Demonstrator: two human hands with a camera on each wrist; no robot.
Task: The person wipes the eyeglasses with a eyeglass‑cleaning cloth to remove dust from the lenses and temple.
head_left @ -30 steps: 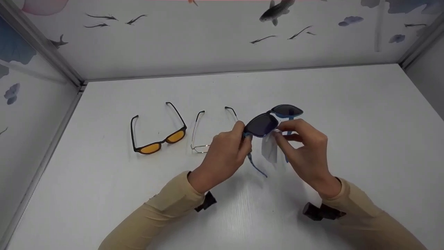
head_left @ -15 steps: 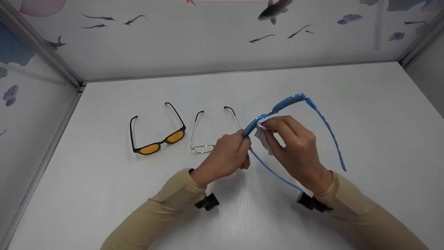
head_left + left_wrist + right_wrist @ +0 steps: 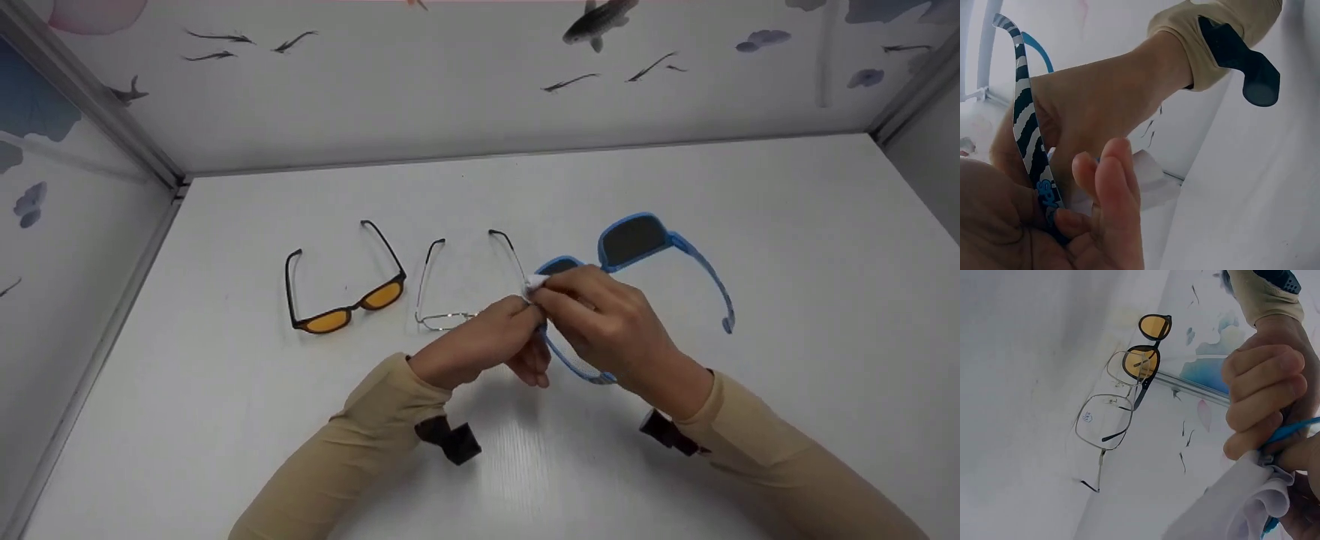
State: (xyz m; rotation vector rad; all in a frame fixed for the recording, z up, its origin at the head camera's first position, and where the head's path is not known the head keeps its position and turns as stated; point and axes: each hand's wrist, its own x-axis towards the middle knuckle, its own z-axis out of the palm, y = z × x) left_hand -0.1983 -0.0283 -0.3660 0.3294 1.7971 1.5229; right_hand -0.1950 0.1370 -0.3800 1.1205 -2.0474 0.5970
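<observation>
Blue-framed sunglasses (image 3: 636, 240) with dark lenses are held up over the table, one arm spread out to the right. My left hand (image 3: 491, 337) pinches them at the left hinge end; in the left wrist view the zebra-striped temple arm (image 3: 1028, 121) rises from between its thumb and fingers. A white cloth (image 3: 1230, 500) is pinched in my right hand (image 3: 611, 322), its fingertips right at the left end of the frame, close by the left thumb. The left lens is partly hidden behind the right hand.
Left on the white table (image 3: 225, 420) lie black-framed glasses (image 3: 349, 311) with orange lenses. Beside them are thin metal-framed clear glasses (image 3: 442, 321), partly behind the left hand. Printed wall panels (image 3: 450, 90) enclose the back and sides.
The sunglasses have turned over in the left hand, from outer lens faces to inner side showing. The right hand with the cloth has moved left, from the lens to the hinge end.
</observation>
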